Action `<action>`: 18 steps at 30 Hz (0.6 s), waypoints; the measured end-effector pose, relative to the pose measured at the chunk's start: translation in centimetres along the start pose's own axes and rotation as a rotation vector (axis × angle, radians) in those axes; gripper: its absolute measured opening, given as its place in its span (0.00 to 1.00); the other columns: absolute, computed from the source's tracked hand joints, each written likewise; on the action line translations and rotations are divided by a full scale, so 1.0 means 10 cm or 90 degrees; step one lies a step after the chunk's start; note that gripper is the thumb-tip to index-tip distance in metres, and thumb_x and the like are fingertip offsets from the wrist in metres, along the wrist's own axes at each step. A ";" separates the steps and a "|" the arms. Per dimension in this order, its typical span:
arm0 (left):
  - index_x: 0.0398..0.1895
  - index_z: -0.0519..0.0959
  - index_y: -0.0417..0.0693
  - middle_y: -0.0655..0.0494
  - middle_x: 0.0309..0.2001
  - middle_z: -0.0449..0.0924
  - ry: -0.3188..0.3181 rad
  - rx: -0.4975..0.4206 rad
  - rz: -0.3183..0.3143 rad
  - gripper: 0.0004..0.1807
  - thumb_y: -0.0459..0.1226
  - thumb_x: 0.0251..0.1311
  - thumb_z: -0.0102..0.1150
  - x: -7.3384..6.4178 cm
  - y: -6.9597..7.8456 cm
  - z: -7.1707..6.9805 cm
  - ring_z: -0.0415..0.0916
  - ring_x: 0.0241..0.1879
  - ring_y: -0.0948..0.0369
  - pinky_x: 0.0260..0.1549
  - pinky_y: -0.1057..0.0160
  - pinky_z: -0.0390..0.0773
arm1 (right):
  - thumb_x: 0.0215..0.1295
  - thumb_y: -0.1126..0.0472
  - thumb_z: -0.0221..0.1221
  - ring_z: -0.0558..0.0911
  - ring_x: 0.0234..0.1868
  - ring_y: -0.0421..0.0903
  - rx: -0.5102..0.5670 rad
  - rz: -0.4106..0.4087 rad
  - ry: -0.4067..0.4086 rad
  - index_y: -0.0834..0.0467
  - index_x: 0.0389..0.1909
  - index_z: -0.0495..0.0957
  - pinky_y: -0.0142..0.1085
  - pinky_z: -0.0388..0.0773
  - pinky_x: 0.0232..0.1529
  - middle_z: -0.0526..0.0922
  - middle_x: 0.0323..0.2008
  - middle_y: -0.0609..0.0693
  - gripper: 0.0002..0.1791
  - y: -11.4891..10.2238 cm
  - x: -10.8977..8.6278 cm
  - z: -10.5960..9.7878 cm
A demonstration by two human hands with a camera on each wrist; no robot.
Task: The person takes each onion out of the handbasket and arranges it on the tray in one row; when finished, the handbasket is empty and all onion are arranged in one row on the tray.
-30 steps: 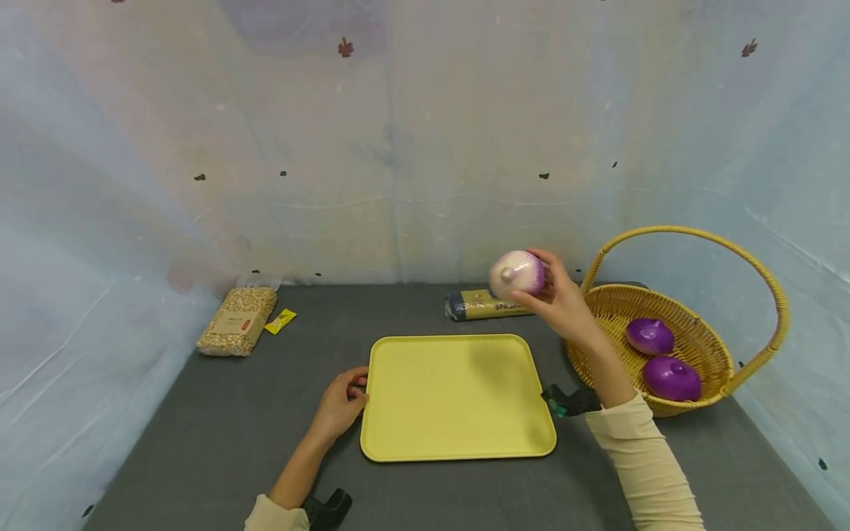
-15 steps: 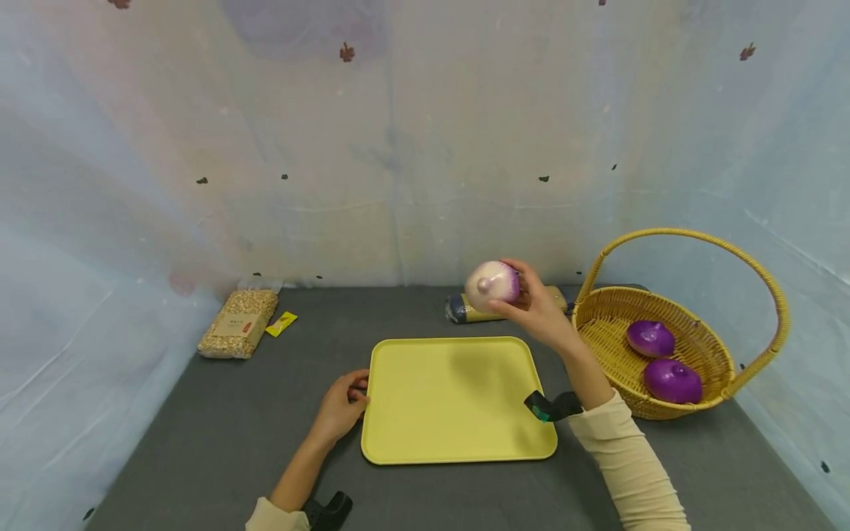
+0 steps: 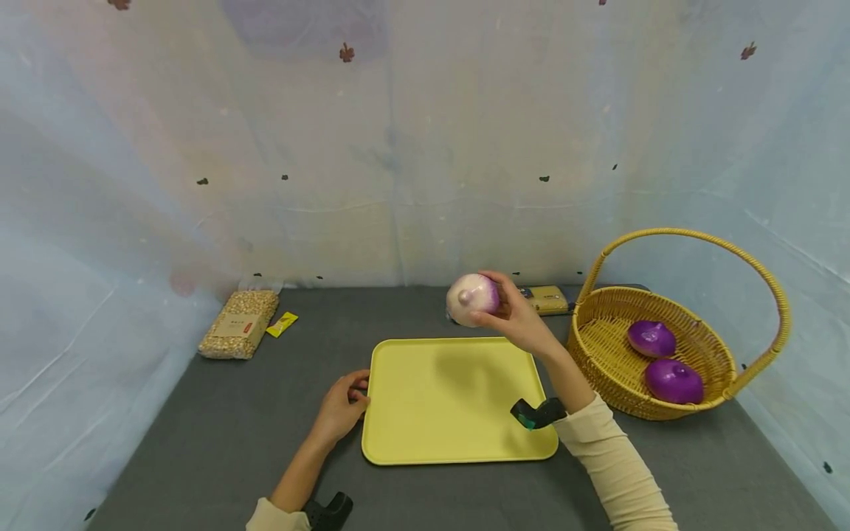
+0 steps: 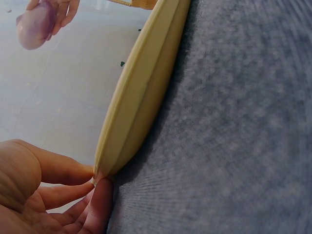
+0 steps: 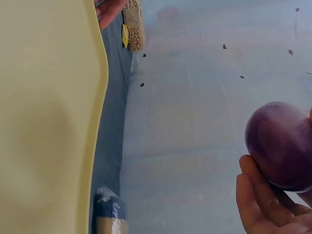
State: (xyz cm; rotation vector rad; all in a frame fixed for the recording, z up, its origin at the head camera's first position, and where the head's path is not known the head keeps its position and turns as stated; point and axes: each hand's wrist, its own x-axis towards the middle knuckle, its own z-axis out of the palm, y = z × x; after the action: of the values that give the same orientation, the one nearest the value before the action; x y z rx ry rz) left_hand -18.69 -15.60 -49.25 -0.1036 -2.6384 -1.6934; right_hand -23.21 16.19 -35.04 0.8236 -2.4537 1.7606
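At the far-left corner of the grey counter [image 3: 219, 450], a clear bag of pale grains [image 3: 240, 324] is laid flat, with a small yellow sachet [image 3: 282, 324] placed just beside its right side. Further right and nearer the front edge, the left rim of a yellow tray [image 3: 458, 435] is pinched between the thumb and fingers of the left hand [image 3: 341, 405]; the tray is set flat, near the middle of the counter. A white-and-purple onion [image 3: 470, 296] is grasped in the right hand [image 3: 514, 313] and held aloft, clear of the tray, its white, nubbed end turned leftward. By the far edge, a long packet [image 3: 547, 300] is partly hidden by the onion and that hand. Toward the far-right corner, a handled wicker basket [image 3: 604, 346] is stood beside the right edge, and two purple onions [image 3: 674, 380] are contained in it.
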 end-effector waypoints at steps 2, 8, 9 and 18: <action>0.58 0.70 0.35 0.43 0.44 0.72 -0.003 -0.005 0.000 0.25 0.22 0.54 0.55 -0.01 0.00 0.00 0.70 0.33 0.58 0.22 0.64 0.77 | 0.61 0.69 0.58 0.71 0.56 0.61 -0.003 0.003 -0.005 0.63 0.68 0.51 0.46 0.75 0.50 0.60 0.60 0.65 0.37 -0.06 -0.01 0.04; 0.58 0.71 0.35 0.43 0.44 0.72 0.001 -0.005 0.003 0.25 0.22 0.53 0.55 -0.01 0.00 -0.01 0.70 0.33 0.58 0.22 0.64 0.77 | 0.60 0.70 0.58 0.71 0.56 0.62 -0.001 0.027 -0.010 0.63 0.67 0.52 0.48 0.74 0.51 0.60 0.61 0.65 0.36 -0.08 0.01 0.15; 0.58 0.71 0.35 0.43 0.44 0.72 0.002 -0.003 0.004 0.25 0.22 0.53 0.55 -0.01 0.00 -0.01 0.70 0.33 0.58 0.22 0.64 0.77 | 0.60 0.70 0.59 0.72 0.56 0.61 0.004 0.030 -0.012 0.63 0.67 0.53 0.48 0.74 0.51 0.60 0.61 0.65 0.36 -0.08 0.01 0.17; 0.57 0.72 0.36 0.44 0.43 0.72 0.005 0.009 0.003 0.24 0.22 0.53 0.55 0.01 -0.01 0.01 0.71 0.33 0.58 0.21 0.65 0.77 | 0.60 0.68 0.59 0.71 0.57 0.61 0.019 0.040 -0.040 0.64 0.67 0.53 0.49 0.74 0.51 0.59 0.62 0.65 0.36 -0.02 0.02 0.32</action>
State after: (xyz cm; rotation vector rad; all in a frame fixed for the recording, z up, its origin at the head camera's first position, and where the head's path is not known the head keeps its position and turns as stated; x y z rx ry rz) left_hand -18.79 -15.56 -49.39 -0.1019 -2.6425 -1.6690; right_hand -22.38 13.20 -36.01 0.8250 -2.5257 1.8231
